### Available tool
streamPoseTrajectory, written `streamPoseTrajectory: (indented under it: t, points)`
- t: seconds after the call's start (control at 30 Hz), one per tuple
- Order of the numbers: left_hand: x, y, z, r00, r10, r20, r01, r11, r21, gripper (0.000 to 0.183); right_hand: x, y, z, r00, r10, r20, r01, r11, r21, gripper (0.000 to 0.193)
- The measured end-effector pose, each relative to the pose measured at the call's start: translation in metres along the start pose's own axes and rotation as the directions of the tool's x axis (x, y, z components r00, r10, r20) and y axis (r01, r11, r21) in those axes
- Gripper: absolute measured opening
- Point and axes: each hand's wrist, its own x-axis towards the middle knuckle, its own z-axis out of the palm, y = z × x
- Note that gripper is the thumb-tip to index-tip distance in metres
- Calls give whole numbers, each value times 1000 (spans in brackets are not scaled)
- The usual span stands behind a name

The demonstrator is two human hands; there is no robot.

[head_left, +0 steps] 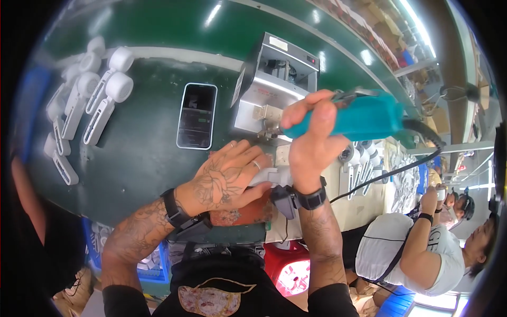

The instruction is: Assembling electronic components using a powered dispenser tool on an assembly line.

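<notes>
My right hand (309,140) is wrapped around a teal electric screwdriver (364,117), its black cable trailing off to the right. The tool's tip points left and down toward a small metal fixture in front of a grey machine (277,79). My left hand (227,177) lies flat over a white plastic part (274,177), pressing it onto an orange-brown block (245,214) at the near edge of the green table (142,153). Most of the white part is hidden under my fingers.
A black phone (196,116) lies screen-up on the table left of the machine. Several white handheld fan bodies (87,100) are laid out at the far left. More white parts (364,158) sit to the right. A person in a white shirt (422,248) works at lower right.
</notes>
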Motion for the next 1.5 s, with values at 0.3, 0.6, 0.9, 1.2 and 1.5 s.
streamPoseTrajectory:
  t: [0.3, 0.6, 0.9, 1.2, 1.5]
  points:
    - [-4, -3, 2, 1000, -4, -7, 4, 1000, 16, 32, -13, -12, 0, 983, 184, 28, -183, 983, -34, 39]
    - [2, 0, 3, 1000, -27, -5, 27, 1000, -5, 31, -62, -45, -44, 976, 215, 36, -213, 976, -52, 62]
    - [10, 6, 1, 1000, -13, -10, 13, 1000, -9, 33, -65, -34, -51, 979, 188, 80, -190, 981, 23, 52]
    - [11, 13, -6, 998, 43, 36, -44, 999, 18, 40, -81, -26, -58, 983, 134, 125, -134, 991, -11, 24]
    - [-30, 40, -30, 997, 77, 21, -79, 993, 88, 37, -96, -82, -88, 958, 201, 204, -266, 889, 372, 36]
